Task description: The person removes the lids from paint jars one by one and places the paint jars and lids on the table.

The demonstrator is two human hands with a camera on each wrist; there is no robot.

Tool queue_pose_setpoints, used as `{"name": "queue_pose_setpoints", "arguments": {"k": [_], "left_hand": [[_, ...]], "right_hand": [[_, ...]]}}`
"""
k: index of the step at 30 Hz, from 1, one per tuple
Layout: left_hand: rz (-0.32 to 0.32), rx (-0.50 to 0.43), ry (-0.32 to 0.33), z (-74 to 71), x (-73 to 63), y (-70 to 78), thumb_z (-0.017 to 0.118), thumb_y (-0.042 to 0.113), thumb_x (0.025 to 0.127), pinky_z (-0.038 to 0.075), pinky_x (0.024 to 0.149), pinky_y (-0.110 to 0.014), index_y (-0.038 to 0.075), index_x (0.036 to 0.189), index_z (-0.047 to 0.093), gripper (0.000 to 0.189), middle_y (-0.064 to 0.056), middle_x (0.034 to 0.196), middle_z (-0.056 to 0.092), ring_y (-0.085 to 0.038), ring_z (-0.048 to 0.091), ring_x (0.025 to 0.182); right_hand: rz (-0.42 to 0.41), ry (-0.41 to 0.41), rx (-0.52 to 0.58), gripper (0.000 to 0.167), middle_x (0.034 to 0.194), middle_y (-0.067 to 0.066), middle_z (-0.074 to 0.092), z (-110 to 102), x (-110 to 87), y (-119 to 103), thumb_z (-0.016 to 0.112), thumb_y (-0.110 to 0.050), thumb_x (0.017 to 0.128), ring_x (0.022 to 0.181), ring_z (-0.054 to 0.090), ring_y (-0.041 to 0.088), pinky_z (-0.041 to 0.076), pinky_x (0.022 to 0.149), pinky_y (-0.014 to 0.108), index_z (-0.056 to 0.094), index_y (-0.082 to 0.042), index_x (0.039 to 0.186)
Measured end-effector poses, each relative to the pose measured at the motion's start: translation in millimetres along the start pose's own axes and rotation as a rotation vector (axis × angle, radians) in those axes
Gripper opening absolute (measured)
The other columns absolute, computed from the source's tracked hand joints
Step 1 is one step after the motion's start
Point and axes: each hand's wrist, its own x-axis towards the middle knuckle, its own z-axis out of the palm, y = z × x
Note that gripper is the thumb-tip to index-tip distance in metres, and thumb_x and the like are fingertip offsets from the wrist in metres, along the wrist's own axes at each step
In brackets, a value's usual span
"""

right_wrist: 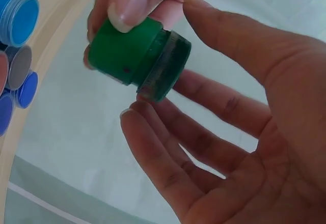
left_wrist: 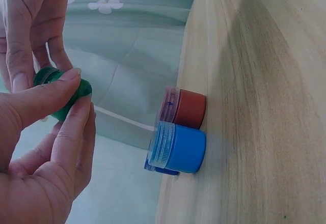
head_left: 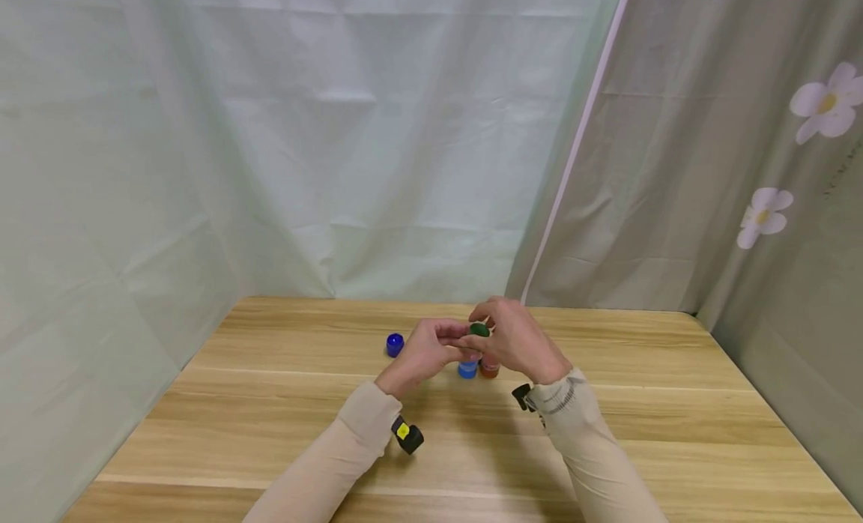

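A small green paint jar (right_wrist: 122,51) with a clear lid (right_wrist: 170,63) is raised above the wooden table. My left hand (head_left: 425,354) pinches the jar's body between thumb and fingers. Around the lid end is my right hand (head_left: 519,342); in the right wrist view its thumb stands off the lid and its long fingers spread loosely, fingertips right at the lid's edge. Below the hands, a light blue jar (left_wrist: 186,148) and a red jar (left_wrist: 191,108) stand side by side, both lidded. Part of a dark blue jar (left_wrist: 162,170) shows behind the light blue one.
Another dark blue jar (head_left: 394,345) stands on the table (head_left: 270,403) to the left of the hands. In the right wrist view, a grey-looking jar (right_wrist: 19,67) sits among several others. Curtains (head_left: 404,171) hang behind and beside the table.
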Motion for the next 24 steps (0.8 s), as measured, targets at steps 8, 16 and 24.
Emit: {"name": "queue_pose_setpoints", "arguments": {"k": [8,16,24], "left_hand": [[0.011,0.027,0.028,-0.4,0.2,-1.8,0.080,0.008,0.088,0.060,0.093,-0.033,0.005,0.120,0.072,0.033,-0.011,0.112,0.078,-0.019,0.076,0.101],[0.027,0.027,0.012,-0.2,-1.1,-2.1,0.080,0.008,0.087,0.061,0.088,-0.030,0.006,0.118,0.073,0.031,-0.009,0.111,0.078,-0.016,0.075,0.098],[0.037,0.010,-0.012,0.3,-1.3,-2.2,0.080,0.006,0.087,0.061,0.088,-0.031,0.005,0.120,0.073,0.034,-0.011,0.116,0.076,-0.018,0.075,0.101]], "right_hand": [[0.023,0.025,-0.009,0.015,0.088,0.000,0.071,3.2,0.0,-2.3,0.082,-0.023,0.088,0.076,0.063,0.011,0.053,0.065,0.027,0.076,-0.011,0.093],[0.001,0.029,-0.026,0.015,0.091,0.003,0.071,4.1,-0.9,-4.3,0.082,-0.015,0.087,0.076,0.063,0.011,0.054,0.065,0.025,0.077,-0.006,0.098],[-0.020,0.010,-0.034,0.015,0.093,0.004,0.071,2.3,-2.4,-5.5,0.082,-0.009,0.086,0.076,0.060,0.012,0.051,0.065,0.026,0.078,-0.006,0.100]]}}
